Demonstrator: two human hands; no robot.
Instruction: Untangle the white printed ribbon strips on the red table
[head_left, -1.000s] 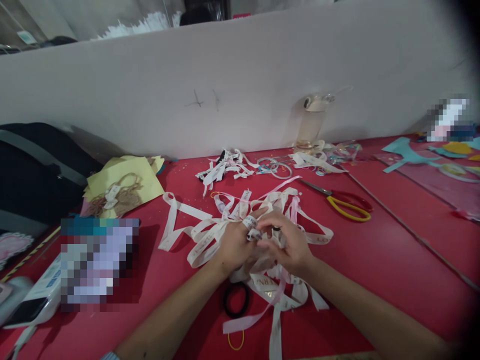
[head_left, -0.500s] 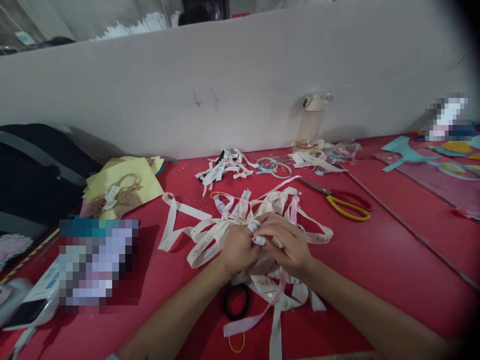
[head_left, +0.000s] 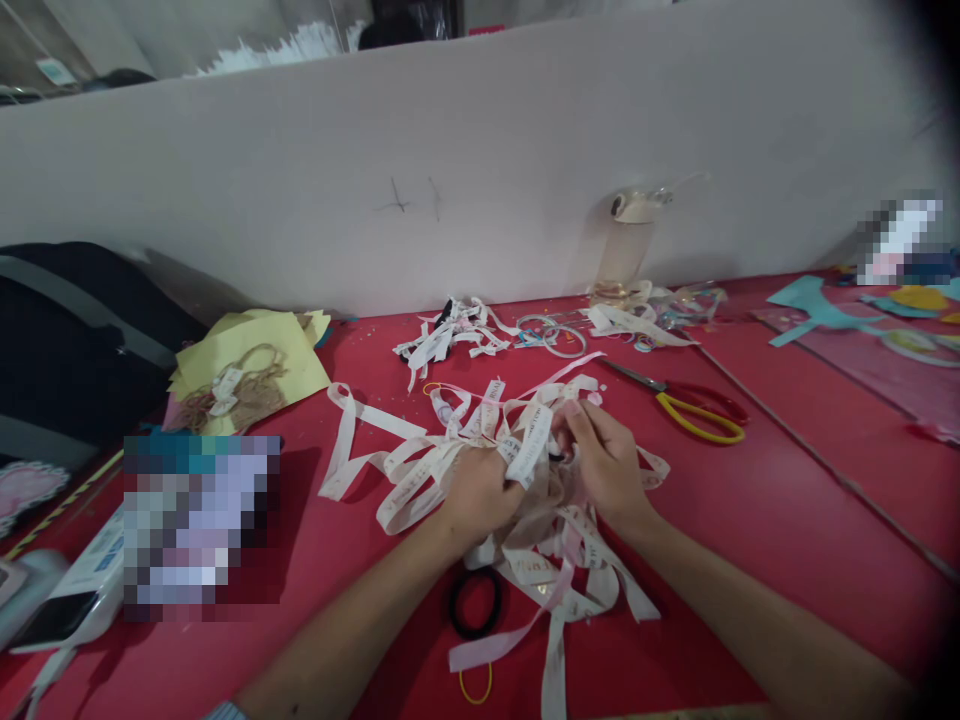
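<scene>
Both hands are in a tangle of cream printed ribbons (head_left: 409,485) on the red table. My left hand (head_left: 480,490) is closed around a bunched ribbon, with a printed ribbon end (head_left: 532,440) sticking up beside its fingers. My right hand (head_left: 606,465) is pinched, thumb and fingers together, at the right of the bunch; what lies between its fingertips is mostly hidden, though a bit of dark band shows beside them. Below the hands are a black hair tie (head_left: 475,605), a pink ribbon (head_left: 510,640) and a thin yellow rubber band (head_left: 476,690).
Scissors (head_left: 701,415) with yellow and red handles lie to the right. Behind are a heap of white ribbon scraps (head_left: 450,335) and a clear bottle (head_left: 622,250) against the grey partition (head_left: 300,200). Yellow papers (head_left: 292,370), a dark bag (head_left: 75,340) and a white device (head_left: 75,600) are at the left.
My right hand has moved away from my left, to the right and slightly up. The printed ribbon end now stands up between them. My left hand stays nearly in place.
</scene>
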